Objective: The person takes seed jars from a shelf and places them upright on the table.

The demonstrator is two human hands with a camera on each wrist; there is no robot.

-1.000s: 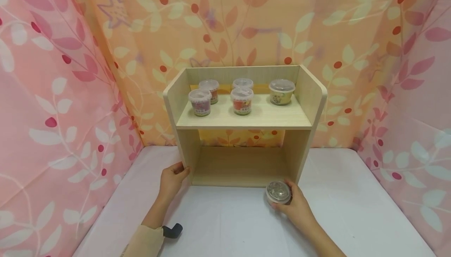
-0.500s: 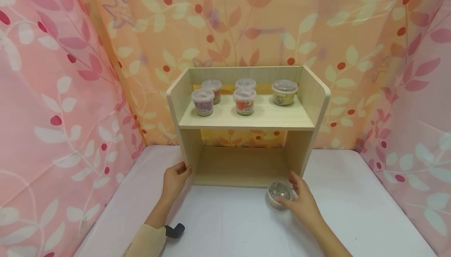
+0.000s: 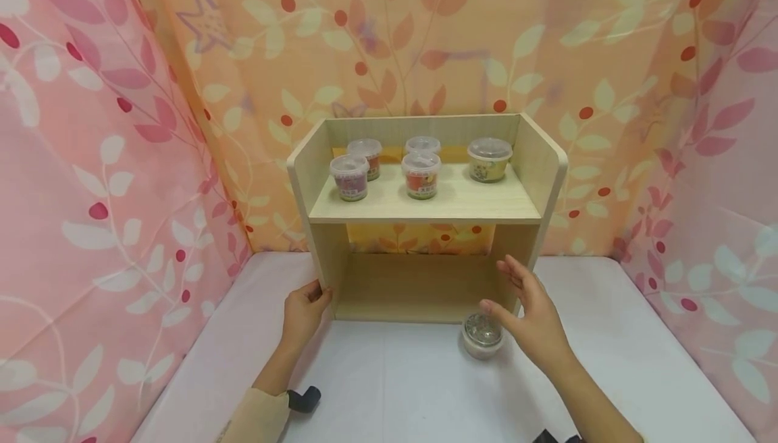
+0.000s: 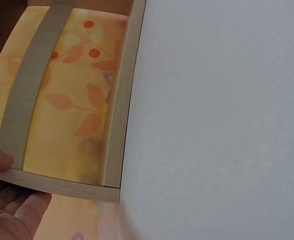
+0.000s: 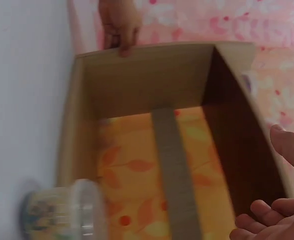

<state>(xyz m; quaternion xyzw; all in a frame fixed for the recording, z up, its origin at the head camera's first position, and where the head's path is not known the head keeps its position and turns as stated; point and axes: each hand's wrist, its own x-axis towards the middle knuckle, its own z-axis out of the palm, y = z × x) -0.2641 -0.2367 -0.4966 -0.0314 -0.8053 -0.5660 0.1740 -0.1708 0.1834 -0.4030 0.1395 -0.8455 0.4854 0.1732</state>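
Observation:
In the head view my left hand (image 3: 302,313) pinches the front edge of the left side panel (image 3: 328,254) of a small wooden shelf (image 3: 462,205). Its thumb lies inside and the fingers outside, as the left wrist view shows. A squat tub with a clear lid (image 3: 483,343) stands on the white cloth before the shelf's lower front right corner. Just above and right of that tub my right hand (image 3: 537,321) hovers, fingers spread and holding nothing. The tub's printed yellowish side (image 5: 49,212) shows, blurred, in the right wrist view.
On the upper board stand a purple-labelled cup (image 3: 350,185), an orange-labelled cup (image 3: 422,183), two cups behind them, and a wider yellow tub (image 3: 489,167) at right. The lower compartment's floor (image 3: 413,288) is bare wood. Patterned curtains (image 3: 395,38) enclose the table.
My right hand has let go of the lidded tub and risen up and away from it, fingers opening. The tub stays on the cloth. My left hand keeps its hold on the panel.

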